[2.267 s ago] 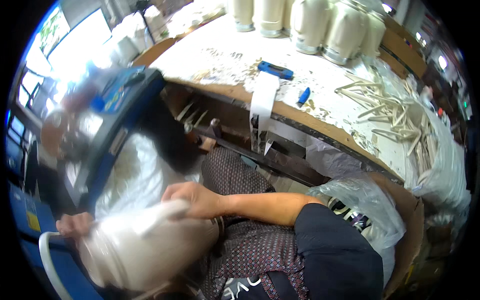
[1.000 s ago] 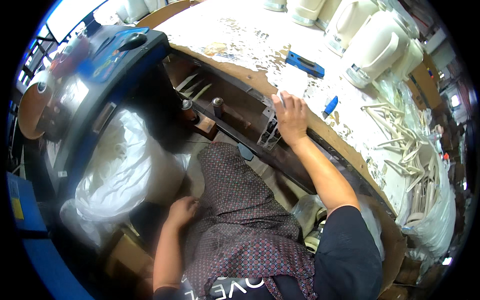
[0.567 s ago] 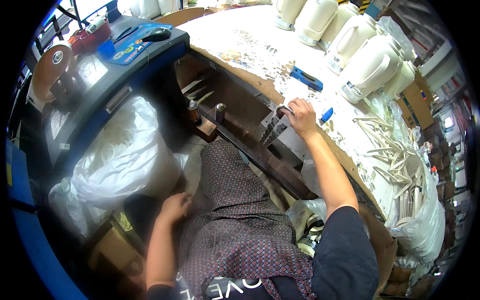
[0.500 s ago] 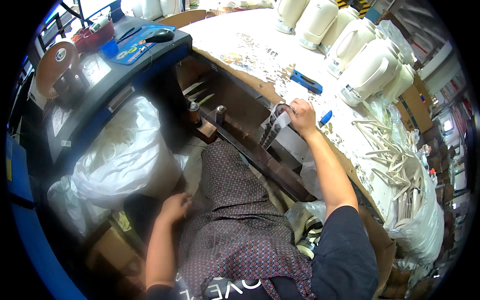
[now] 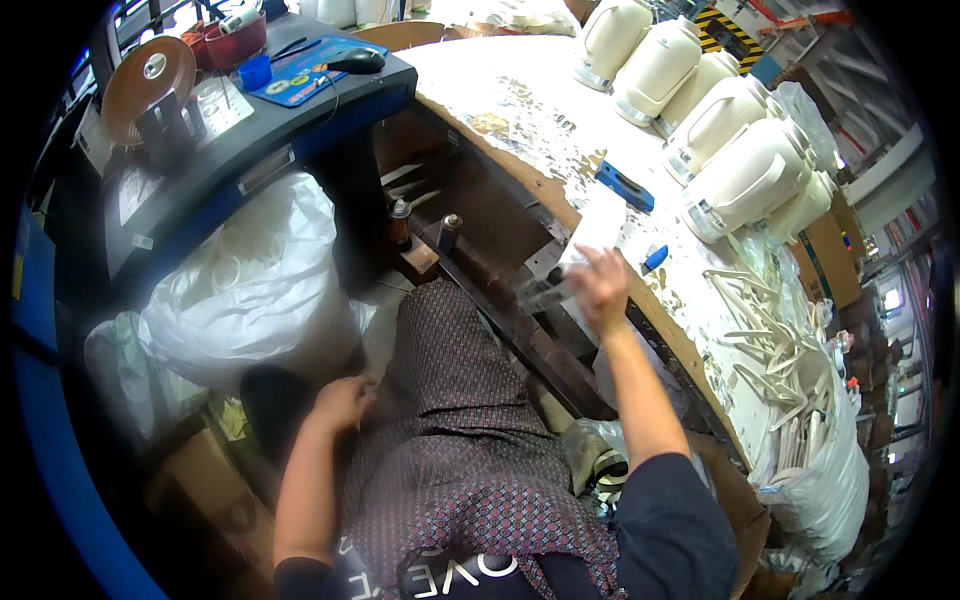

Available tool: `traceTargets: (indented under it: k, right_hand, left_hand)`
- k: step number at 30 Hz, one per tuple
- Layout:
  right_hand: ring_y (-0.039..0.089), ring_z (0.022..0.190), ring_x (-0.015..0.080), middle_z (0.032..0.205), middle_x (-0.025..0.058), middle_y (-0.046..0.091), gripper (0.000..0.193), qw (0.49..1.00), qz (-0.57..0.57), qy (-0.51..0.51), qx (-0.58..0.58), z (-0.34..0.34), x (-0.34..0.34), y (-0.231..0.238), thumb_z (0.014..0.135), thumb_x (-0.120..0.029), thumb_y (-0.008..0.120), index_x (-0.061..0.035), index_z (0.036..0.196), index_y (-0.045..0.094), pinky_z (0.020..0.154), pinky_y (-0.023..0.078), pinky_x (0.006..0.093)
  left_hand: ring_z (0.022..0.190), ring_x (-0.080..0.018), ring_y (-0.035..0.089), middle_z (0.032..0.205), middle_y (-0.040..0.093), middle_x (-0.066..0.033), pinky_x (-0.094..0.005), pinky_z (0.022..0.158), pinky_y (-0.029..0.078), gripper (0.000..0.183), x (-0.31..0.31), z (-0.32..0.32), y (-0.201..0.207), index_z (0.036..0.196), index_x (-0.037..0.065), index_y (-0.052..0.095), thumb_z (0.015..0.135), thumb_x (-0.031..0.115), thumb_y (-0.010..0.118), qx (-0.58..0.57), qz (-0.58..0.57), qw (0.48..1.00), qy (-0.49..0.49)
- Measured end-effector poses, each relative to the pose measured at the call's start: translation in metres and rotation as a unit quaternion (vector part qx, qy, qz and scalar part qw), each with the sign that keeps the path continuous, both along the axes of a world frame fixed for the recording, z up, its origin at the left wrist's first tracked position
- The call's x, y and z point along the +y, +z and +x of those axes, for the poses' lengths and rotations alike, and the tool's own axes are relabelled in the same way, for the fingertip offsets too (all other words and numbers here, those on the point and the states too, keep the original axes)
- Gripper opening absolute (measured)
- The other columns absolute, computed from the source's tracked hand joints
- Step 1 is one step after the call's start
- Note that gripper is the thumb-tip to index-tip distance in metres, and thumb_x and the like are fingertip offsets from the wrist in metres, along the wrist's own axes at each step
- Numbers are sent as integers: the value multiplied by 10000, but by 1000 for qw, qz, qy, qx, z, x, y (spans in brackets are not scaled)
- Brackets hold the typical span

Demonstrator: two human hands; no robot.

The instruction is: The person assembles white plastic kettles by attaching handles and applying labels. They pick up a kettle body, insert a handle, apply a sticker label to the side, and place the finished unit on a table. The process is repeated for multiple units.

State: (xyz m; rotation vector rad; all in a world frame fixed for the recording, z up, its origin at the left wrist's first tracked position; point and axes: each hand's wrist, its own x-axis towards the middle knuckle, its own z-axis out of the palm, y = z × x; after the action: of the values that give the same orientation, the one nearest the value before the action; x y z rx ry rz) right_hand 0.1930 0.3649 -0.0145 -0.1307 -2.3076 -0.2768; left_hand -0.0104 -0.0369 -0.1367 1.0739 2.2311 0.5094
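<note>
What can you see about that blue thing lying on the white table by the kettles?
The blue tool is a flat, oblong bar, bright blue with a darker strip along its top, plastic by its look. It lies flat and slanted on the paint-flecked white worktable, just left of the row of cream kettles. Nothing holds it. The right hand is below it, apart, at the table's front edge. What kind of tool it is cannot be told.

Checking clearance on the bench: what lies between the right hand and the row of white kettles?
In the head view, a blue tool and a small blue marker lie on the paint-flecked bench between the right hand and the kettles.
</note>
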Motion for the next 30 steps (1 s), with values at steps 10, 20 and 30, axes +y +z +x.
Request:
traceTargets:
  k: [10,20,30]
  right_hand:
    - [632,724,170,798,49,672,87,791,-593,152,-17,-20,-185,-32,782,-25,744,-23,849,689,701,499,281]
    - [583,675,81,834,40,667,169,467,-877,94,-63,-101,-218,-118,857,-35,706,22,1014,678,578,432,192]
    - [623,758,100,854,48,675,91,502,-852,116,-88,-107,-221,-123,851,-17,704,13,922,655,721,498,225]
  left_hand:
    - [943,-136,597,982,657,-47,-279,873,466,285,24,7,19,1091,-34,633,965,216,584,-303,325,880,168]
    - [788,-84,590,849,681,-24,-260,724,477,344,11,-2,18,919,-10,695,927,331,646,-347,387,822,233]
    - [700,-67,563,745,675,-25,-250,651,455,271,7,-18,1,864,-48,708,876,222,700,-312,367,831,278]
